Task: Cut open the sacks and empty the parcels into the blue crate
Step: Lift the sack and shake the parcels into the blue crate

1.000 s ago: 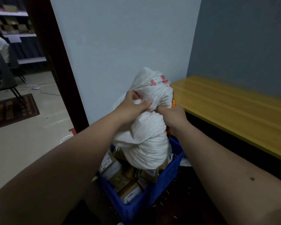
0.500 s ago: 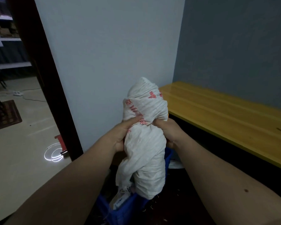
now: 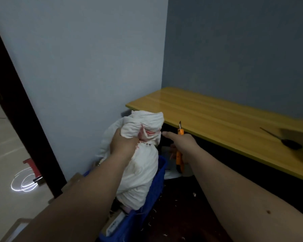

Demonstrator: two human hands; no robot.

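A white woven sack (image 3: 140,168) with red print hangs crumpled over the blue crate (image 3: 152,187), its lower end inside the crate. My left hand (image 3: 123,144) grips a bunch of the sack's fabric near its top. My right hand (image 3: 182,145) is off the sack, just to its right, holding an orange utility knife (image 3: 179,154) with the blade pointing up and the index finger stretched toward the sack. Cardboard parcels (image 3: 114,222) show in the crate under my left forearm.
A yellow wooden bench top (image 3: 226,119) runs along the grey wall at right, with a dark tool (image 3: 285,140) lying on it. A dark door frame (image 3: 16,102) stands at left, with a red object (image 3: 31,165) on the floor beyond. Cardboard boxes (image 3: 72,180) lie left of the crate.
My right hand has let go of the sack and moved right, the orange knife now plainly in it. The sack has sunk lower toward the crate while my left hand keeps its grip.
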